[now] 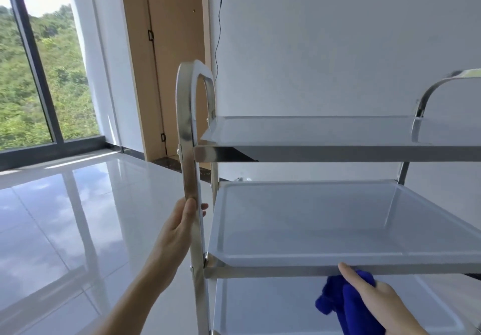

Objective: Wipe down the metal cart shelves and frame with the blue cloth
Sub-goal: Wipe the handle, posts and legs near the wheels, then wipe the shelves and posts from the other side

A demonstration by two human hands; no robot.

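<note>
Far to the left of the cart, a window (31, 74) with green hillside is seen, and a glossy tiled floor (65, 217) runs up to the cart's base. Nearer in, the front-left upright (188, 152) of the metal cart is gripped by the left hand (179, 228), thumb laid along the front face and fingertips just showing round the far side. The frame is being steadied there. To the right of that post, the top shelf (325, 131) and the middle shelf (325, 220) are seen bare. At the front rail of the middle shelf, the blue cloth (346, 301) is held bunched in the right hand (372, 293), fingers curled round it, thumb pressed up against the rail's edge, the rest of the cloth hanging below.

The risk, as judged from here: the cart could roll or swing on that slick floor if the wipe is pushed hard while the post is held only lightly. The loose tail of cloth could also be snagged at the shelf corner.

The cart's wheels are cut off below, the right-hand handle (447, 82) runs out of view, and the bottom shelf (260, 308) is only partly shown.
</note>
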